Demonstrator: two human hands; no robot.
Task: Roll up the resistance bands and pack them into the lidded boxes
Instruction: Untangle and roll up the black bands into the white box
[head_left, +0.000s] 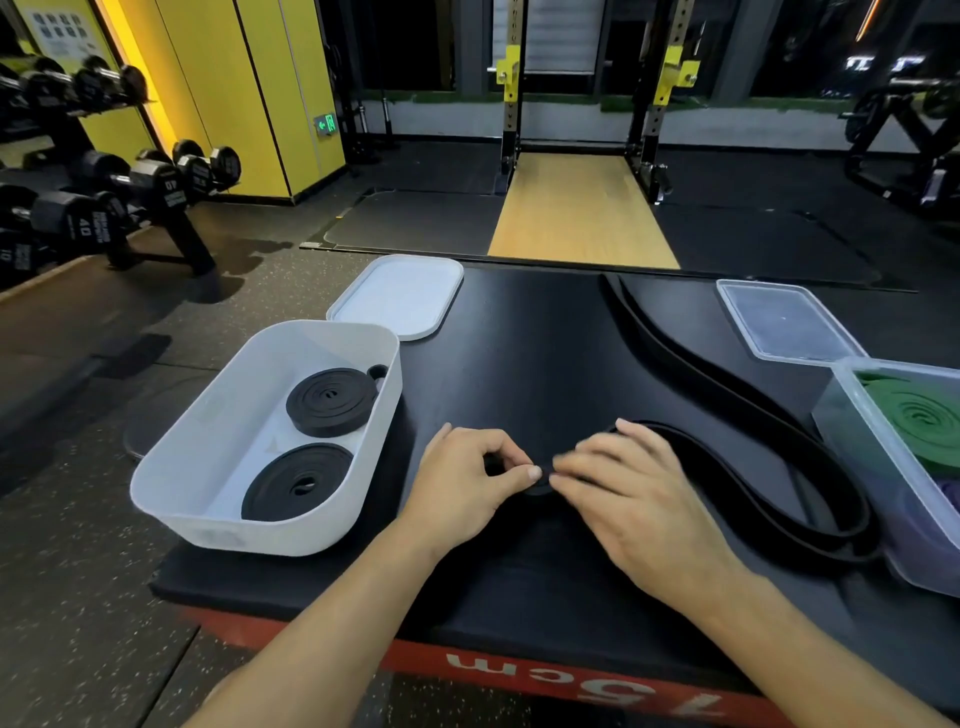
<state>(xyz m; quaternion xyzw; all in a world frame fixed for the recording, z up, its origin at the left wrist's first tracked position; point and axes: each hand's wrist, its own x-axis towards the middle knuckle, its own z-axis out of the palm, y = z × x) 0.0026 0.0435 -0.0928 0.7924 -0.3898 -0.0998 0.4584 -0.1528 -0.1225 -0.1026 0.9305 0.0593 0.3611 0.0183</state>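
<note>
Fingers (519, 470) of the left hand (462, 488) and the right hand (628, 499) are clamped on the near end of the black band (680, 361), probably to start a tight roll; this part is blurred. Its long rest lies loose on the counter (519, 338), near the white box (270, 535).

Bare left hand (460, 491) and right hand (631, 501), short-trimmed nails (534, 472).

Dim gym light, warm glow upper left, wide-angle bending at edges, right hand (631, 499) motion-blurred
</note>
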